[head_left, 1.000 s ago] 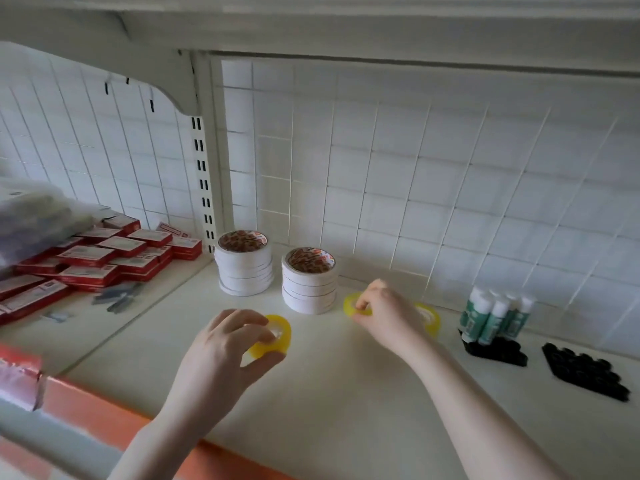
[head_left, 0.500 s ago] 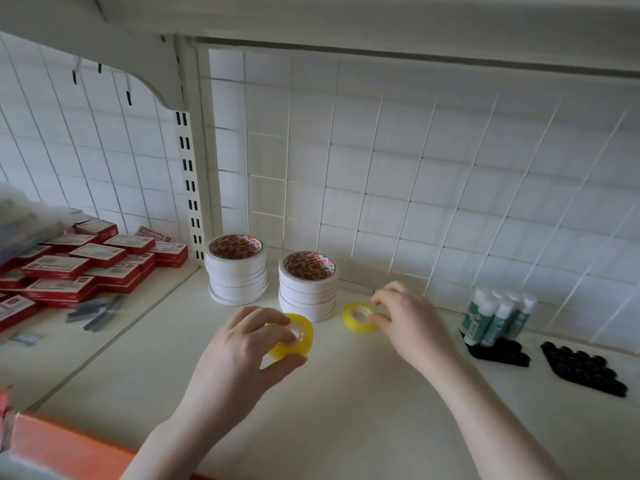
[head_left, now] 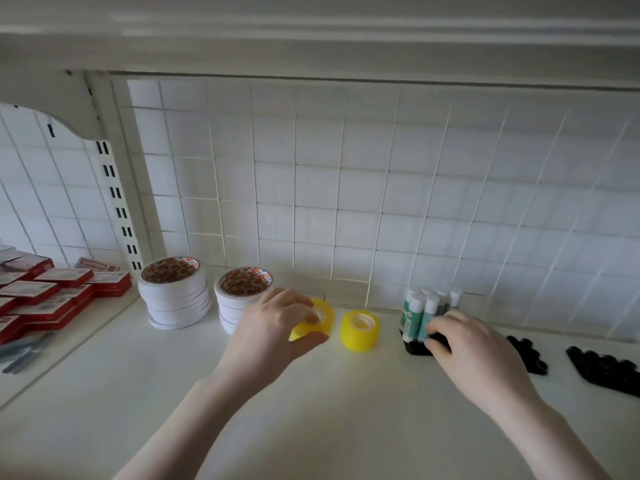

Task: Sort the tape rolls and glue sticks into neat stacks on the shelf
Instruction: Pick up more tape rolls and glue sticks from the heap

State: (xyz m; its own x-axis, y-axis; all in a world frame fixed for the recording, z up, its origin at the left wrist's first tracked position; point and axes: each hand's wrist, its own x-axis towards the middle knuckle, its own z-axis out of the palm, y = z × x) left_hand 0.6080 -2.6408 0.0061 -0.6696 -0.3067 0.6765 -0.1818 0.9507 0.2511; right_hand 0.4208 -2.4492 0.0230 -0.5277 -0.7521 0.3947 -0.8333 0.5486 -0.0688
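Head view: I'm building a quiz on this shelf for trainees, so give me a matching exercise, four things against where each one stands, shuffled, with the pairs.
Things:
1. white tape stacks
2. free yellow tape stack
3. glue sticks
4. red boxes

Places:
A. far left, beyond the shelf upright
B. upright in a black holder, at the right hand
C. alone between the two hands, touched by neither
D. by the back wall, left of the left hand

Pairs: 1-D, 2-C, 3-B, 4-A
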